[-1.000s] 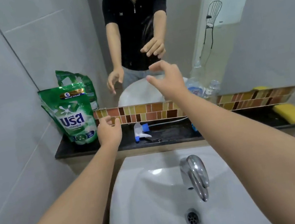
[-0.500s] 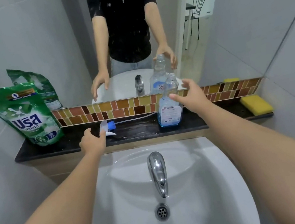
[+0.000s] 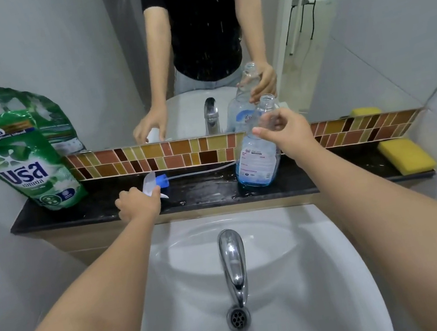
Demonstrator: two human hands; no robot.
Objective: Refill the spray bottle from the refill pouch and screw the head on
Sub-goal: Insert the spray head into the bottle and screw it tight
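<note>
A clear spray bottle with a little blue liquid at the bottom stands uncapped on the black shelf. My right hand is curled around its neck. The white and blue spray head lies on its side on the shelf, its thin tube trailing right toward the bottle. My left hand rests on the spray head with the fingers closed over its white body. The green refill pouch stands upright at the shelf's left end, apart from both hands.
A yellow sponge lies at the shelf's right end. Below the shelf is a white sink with a chrome tap and a drain. A mirror above the tile strip reflects my arms and the bottle. Grey walls close in on both sides.
My right hand moved from beside the bottle onto its neck. My left hand reached forward onto the spray head. The view tilted down and shifted slightly right.
</note>
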